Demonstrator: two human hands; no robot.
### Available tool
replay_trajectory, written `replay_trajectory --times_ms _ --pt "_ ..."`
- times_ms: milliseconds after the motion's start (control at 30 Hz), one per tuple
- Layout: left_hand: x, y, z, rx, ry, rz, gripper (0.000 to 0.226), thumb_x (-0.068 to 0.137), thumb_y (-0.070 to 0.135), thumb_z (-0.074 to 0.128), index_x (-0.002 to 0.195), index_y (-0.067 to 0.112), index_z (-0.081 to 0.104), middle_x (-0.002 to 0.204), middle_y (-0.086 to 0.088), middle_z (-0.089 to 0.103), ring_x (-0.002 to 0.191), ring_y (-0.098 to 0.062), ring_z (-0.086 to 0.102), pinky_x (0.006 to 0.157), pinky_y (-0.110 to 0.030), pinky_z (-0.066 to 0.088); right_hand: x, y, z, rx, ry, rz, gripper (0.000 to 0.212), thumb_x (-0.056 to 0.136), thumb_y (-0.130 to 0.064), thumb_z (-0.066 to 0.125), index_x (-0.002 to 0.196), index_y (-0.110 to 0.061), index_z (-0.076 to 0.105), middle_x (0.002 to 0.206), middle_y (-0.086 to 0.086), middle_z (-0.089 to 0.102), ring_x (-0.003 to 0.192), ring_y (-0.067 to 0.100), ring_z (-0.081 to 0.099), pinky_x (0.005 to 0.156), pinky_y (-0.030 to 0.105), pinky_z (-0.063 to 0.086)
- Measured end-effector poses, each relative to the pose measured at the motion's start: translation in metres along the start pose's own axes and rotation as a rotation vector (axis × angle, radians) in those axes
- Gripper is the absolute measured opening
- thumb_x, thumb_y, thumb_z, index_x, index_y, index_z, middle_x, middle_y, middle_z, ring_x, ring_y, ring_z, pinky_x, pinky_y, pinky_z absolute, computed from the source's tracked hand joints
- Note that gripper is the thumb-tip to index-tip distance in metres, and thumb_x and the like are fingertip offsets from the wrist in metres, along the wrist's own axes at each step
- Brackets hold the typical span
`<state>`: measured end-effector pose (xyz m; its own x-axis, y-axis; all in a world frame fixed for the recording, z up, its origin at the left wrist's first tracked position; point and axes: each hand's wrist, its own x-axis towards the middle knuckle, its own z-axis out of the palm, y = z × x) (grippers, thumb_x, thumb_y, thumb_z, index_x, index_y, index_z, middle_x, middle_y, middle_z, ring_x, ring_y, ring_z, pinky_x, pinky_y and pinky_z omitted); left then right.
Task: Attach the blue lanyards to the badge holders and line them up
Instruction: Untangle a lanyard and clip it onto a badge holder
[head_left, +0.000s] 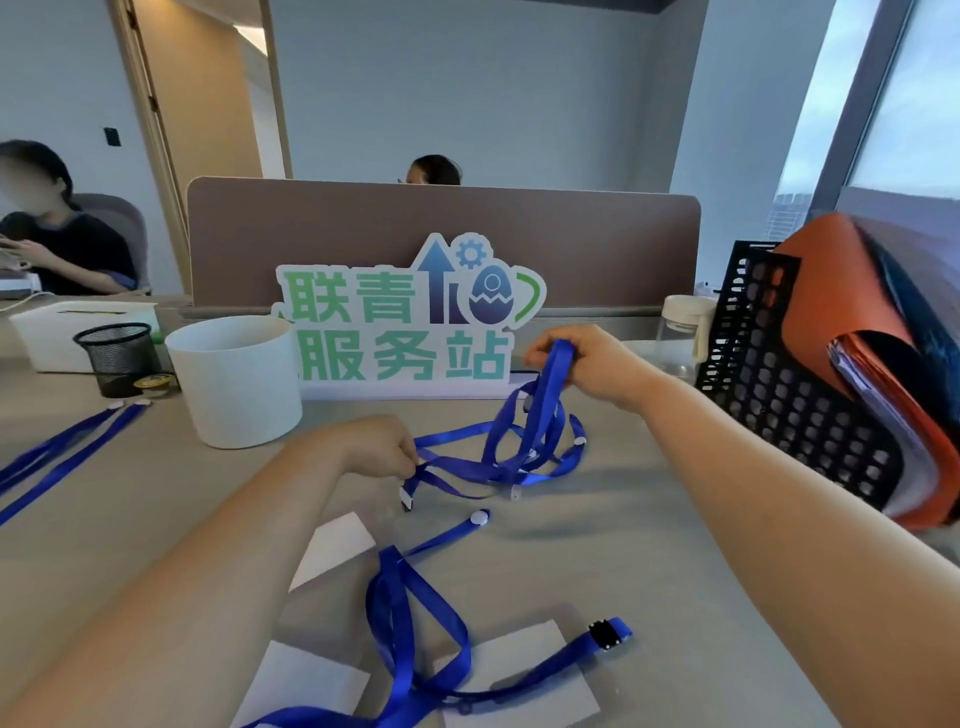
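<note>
A tangle of blue lanyards (519, 452) lies on the grey table in front of the sign. My right hand (587, 364) grips a loop of that tangle and lifts it above the table. My left hand (379, 447) pinches a strand at the tangle's left end, just above a small clip. Another blue lanyard (410, 613) snakes across the near table, its black clip end at the right. It crosses clear badge holders with white cards (519, 675), and one more white card (332, 545) lies beside my left forearm. Two lanyards (62, 452) lie stretched out at the far left.
A white cup (234, 379) and a black mesh pen pot (117, 356) stand at the back left. A green and blue sign (400, 332) stands before a brown partition. A black file rack (789, 384) with orange folders fills the right. Two people sit beyond.
</note>
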<state>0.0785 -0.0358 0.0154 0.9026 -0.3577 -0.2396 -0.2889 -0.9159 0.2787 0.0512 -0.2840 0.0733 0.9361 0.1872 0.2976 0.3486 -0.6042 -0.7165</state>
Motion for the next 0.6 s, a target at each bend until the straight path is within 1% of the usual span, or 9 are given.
replay_trajectory --times_ms 67,133,200,267,333,400,433,500,600 --pt "0.003 0.005 0.001 -0.058 0.143 0.042 0.021 0.087 0.019 0.055 0.102 0.018 0.07 0.105 0.002 0.063 0.091 -0.015 0.055 0.084 -0.029 0.044 -0.003 0.002 0.004 0.002 -0.032 -0.02 0.009 0.089 -0.007 0.058 0.093 -0.012 0.064 0.079 -0.01 0.062 0.072 0.003 0.059 0.065 0.005 0.049" --pt "0.003 0.017 0.0 -0.22 0.308 0.13 0.031 0.088 0.02 0.058 0.119 0.023 0.06 0.116 0.009 0.054 0.085 -0.009 0.053 0.083 -0.024 0.042 -0.002 0.005 0.007 0.003 -0.058 -0.018 0.01 0.088 -0.007 0.06 0.093 -0.014 0.065 0.082 -0.008 0.064 0.076 0.003 0.061 0.071 0.007 0.05" --pt "0.003 0.033 0.001 -0.462 0.31 0.236 0.045 0.088 0.026 0.06 0.131 0.025 0.048 0.12 0.013 0.05 0.074 -0.007 0.057 0.074 -0.022 0.045 -0.002 0.005 0.008 0.01 -0.066 -0.024 0.012 0.086 -0.005 0.062 0.094 -0.013 0.066 0.085 -0.005 0.065 0.08 0.006 0.062 0.074 0.01 0.051" --pt "0.006 0.046 0.002 -0.66 0.23 0.279 0.051 0.089 0.029 0.059 0.136 0.022 0.041 0.123 0.01 0.05 0.077 -0.015 0.063 0.072 -0.021 0.049 -0.002 0.003 0.008 0.021 -0.063 -0.042 0.014 0.085 -0.001 0.062 0.095 -0.01 0.065 0.085 -0.003 0.066 0.08 0.006 0.063 0.071 0.009 0.051" --pt "0.01 0.053 0.003 -0.69 0.199 0.279 0.049 0.088 0.027 0.061 0.133 0.017 0.044 0.118 0.002 0.056 0.081 -0.017 0.064 0.068 -0.017 0.051 -0.003 0.001 0.009 0.066 -0.066 -0.059 0.017 0.084 0.005 0.06 0.097 -0.005 0.063 0.086 0.0 0.067 0.078 0.006 0.065 0.07 0.008 0.051" --pt "0.013 0.059 0.003 -0.639 0.257 0.28 0.038 0.087 0.023 0.063 0.122 0.012 0.055 0.1 0.0 0.062 0.067 -0.01 0.061 0.056 -0.011 0.047 -0.004 0.001 0.009 0.11 -0.06 -0.061 0.019 0.083 0.009 0.058 0.098 -0.002 0.061 0.086 0.002 0.067 0.078 0.006 0.066 0.07 0.01 0.052" --pt "0.014 0.061 0.003 -0.616 0.31 0.275 0.031 0.086 0.023 0.064 0.113 0.011 0.059 0.091 0.0 0.064 0.063 -0.008 0.059 0.055 -0.012 0.045 -0.004 0.002 0.01 0.119 -0.051 -0.058 0.019 0.083 0.009 0.059 0.097 -0.003 0.061 0.086 0.002 0.068 0.079 0.006 0.066 0.072 0.011 0.052" --pt "0.016 0.062 0.001 -0.617 0.399 0.251 0.019 0.086 0.024 0.063 0.101 0.012 0.063 0.081 0.002 0.065 0.06 -0.007 0.059 0.062 -0.019 0.045 -0.003 0.006 0.011 0.093 -0.014 -0.059 0.018 0.082 0.007 0.061 0.093 -0.006 0.062 0.086 0.0 0.068 0.081 0.007 0.065 0.075 0.013 0.054" --pt "0.018 0.061 -0.005 -0.67 0.5 0.198 0.011 0.091 0.02 0.055 0.095 0.015 0.064 0.082 0.002 0.065 0.06 -0.005 0.06 0.061 -0.019 0.042 -0.004 0.01 0.012 0.03 0.041 -0.056 0.014 0.08 0.004 0.066 0.086 -0.009 0.064 0.081 -0.002 0.065 0.075 0.006 0.061 0.071 0.009 0.052"
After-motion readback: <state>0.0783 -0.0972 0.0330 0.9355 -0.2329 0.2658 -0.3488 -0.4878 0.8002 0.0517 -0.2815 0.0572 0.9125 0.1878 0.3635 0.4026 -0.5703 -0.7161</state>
